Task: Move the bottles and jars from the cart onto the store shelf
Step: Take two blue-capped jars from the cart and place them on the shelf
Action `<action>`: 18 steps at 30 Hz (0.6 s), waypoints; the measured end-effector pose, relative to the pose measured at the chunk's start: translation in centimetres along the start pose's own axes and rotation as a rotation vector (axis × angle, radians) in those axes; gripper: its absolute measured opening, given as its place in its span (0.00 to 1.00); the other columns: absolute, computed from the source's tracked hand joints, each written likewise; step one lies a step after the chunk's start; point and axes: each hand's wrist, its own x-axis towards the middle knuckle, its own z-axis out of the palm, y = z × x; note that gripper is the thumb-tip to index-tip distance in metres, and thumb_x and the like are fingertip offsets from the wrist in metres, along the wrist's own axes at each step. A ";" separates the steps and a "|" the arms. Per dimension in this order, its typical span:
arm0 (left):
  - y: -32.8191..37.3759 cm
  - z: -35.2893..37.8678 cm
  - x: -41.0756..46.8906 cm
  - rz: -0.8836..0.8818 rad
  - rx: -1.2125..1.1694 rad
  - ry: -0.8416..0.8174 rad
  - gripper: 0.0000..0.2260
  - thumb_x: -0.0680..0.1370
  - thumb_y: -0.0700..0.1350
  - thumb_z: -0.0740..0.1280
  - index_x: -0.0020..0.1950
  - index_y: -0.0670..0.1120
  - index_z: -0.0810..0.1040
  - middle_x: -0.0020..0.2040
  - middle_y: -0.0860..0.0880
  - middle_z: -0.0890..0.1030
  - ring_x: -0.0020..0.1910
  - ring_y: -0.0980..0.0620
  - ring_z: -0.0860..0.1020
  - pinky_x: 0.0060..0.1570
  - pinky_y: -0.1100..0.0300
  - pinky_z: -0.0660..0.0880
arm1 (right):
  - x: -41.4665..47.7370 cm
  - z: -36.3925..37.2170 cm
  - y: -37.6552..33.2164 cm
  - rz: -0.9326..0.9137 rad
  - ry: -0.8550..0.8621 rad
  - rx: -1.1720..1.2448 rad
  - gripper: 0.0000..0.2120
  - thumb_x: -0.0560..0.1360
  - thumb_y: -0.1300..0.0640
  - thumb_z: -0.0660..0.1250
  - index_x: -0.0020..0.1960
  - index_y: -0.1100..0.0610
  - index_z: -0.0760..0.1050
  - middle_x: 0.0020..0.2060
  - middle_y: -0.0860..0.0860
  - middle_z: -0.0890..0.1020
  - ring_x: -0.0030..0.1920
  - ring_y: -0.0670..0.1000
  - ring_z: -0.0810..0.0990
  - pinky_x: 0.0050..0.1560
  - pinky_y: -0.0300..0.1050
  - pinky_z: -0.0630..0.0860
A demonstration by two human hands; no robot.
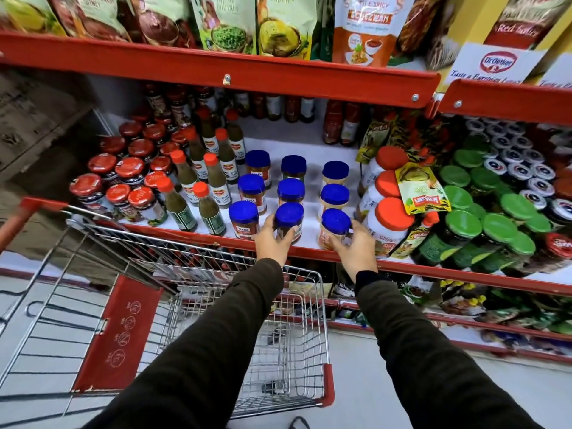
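Several blue-lidded jars stand in three rows on the white store shelf (312,150). My left hand (274,239) is wrapped around the front jar of the middle row (289,216), which holds dark contents. My right hand (356,246) grips the front jar of the right row (334,222), with pale contents. Both jars rest on the shelf near its red front edge (216,238). The wire cart (198,305) stands below my arms, and its basket looks bare of jars.
Green sauce bottles (210,209) with orange caps and red-lidded jars (123,193) fill the shelf's left side. White jars with orange lids (391,215) and green-lidded jars (495,230) crowd the right. Pouches hang on the shelf above. A lower shelf holds packets.
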 end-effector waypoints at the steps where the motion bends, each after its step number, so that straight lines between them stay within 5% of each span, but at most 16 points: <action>1: 0.0 0.0 -0.3 0.017 -0.012 -0.007 0.27 0.75 0.41 0.73 0.72 0.45 0.69 0.64 0.44 0.80 0.61 0.53 0.76 0.65 0.58 0.71 | -0.4 0.0 -0.2 -0.009 -0.009 -0.007 0.27 0.75 0.58 0.74 0.71 0.61 0.71 0.65 0.59 0.78 0.65 0.57 0.77 0.69 0.50 0.72; 4: -0.4 -0.5 -1.8 0.060 -0.080 -0.037 0.29 0.76 0.44 0.71 0.75 0.48 0.65 0.71 0.47 0.75 0.68 0.55 0.72 0.70 0.54 0.68 | -1.7 0.0 -0.8 -0.083 0.011 -0.033 0.33 0.78 0.54 0.71 0.78 0.59 0.60 0.75 0.56 0.67 0.74 0.54 0.67 0.71 0.41 0.62; 10: -1.1 -4.0 -3.8 0.251 0.041 -0.028 0.24 0.81 0.52 0.63 0.76 0.53 0.63 0.78 0.51 0.65 0.76 0.58 0.61 0.76 0.50 0.61 | -3.5 1.1 -2.7 -0.240 0.095 -0.295 0.32 0.80 0.51 0.65 0.80 0.58 0.58 0.81 0.57 0.58 0.81 0.59 0.55 0.80 0.62 0.54; 18: -1.0 -11.8 -1.1 0.424 0.483 0.162 0.26 0.82 0.55 0.57 0.79 0.51 0.56 0.81 0.51 0.55 0.81 0.52 0.47 0.80 0.46 0.44 | -3.3 6.9 -7.7 -0.345 0.061 -0.312 0.33 0.81 0.43 0.60 0.82 0.51 0.54 0.83 0.49 0.51 0.83 0.52 0.43 0.80 0.56 0.38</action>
